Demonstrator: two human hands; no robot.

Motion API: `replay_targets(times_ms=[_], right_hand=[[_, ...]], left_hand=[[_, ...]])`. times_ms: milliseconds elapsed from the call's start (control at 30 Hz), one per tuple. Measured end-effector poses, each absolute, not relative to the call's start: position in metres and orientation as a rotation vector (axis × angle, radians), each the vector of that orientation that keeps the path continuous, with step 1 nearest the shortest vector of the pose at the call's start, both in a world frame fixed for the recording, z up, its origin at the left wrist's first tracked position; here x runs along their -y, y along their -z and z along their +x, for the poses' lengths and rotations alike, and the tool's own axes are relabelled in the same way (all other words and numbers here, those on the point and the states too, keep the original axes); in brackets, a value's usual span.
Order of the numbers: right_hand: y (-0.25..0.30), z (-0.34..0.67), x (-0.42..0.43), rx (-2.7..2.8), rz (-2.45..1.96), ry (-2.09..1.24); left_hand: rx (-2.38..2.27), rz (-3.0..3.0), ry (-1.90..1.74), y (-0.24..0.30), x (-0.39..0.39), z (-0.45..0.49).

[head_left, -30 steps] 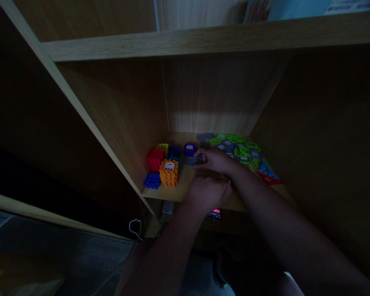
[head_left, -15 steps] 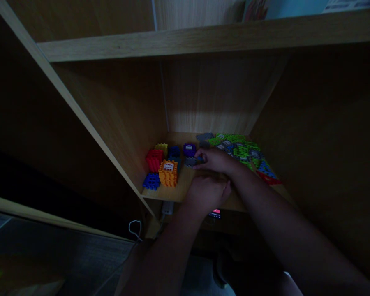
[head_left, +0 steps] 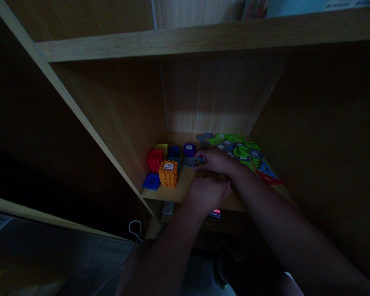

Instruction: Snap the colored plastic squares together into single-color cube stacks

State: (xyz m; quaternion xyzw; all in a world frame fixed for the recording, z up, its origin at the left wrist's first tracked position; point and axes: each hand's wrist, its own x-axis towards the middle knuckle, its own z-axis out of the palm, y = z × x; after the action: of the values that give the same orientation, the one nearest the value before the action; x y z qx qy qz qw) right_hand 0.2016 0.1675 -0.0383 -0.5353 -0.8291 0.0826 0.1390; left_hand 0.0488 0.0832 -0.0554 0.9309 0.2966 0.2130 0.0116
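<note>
My right hand (head_left: 214, 160) reaches over the shelf, its thumb and a finger curved in a loose pinch at the right edge of a grey square interlocking tile (head_left: 190, 162). A bit of blue tile (head_left: 200, 159) shows between those fingers. Just behind the grey tile sits a purple tile stack (head_left: 189, 149) with a white window print on top. My left hand (head_left: 208, 191) is curled closed at the shelf's front, below the right hand; whatever its fingers may hold is hidden.
To the left stand an orange tile stack (head_left: 168, 173), red tiles (head_left: 154, 160), blue tiles (head_left: 151, 181) and yellow tiles (head_left: 162, 149). Green tiles (head_left: 231, 138) spread at the back right, with red triangles (head_left: 269, 178) in front. An upper shelf board (head_left: 185, 39) crosses overhead.
The grey tile has shifted very slightly toward the shelf's front. Both hands stay in nearly the same place.
</note>
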Motion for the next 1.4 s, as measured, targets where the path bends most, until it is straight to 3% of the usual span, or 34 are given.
replay_targets(times_ms=[1400], right_hand=[[0.0396,0.2069,-0.1662,2.362,-1.469,-0.39]], left_hand=[[-0.917,2.892,-0.65,0.0524,-0.082,0.0485]])
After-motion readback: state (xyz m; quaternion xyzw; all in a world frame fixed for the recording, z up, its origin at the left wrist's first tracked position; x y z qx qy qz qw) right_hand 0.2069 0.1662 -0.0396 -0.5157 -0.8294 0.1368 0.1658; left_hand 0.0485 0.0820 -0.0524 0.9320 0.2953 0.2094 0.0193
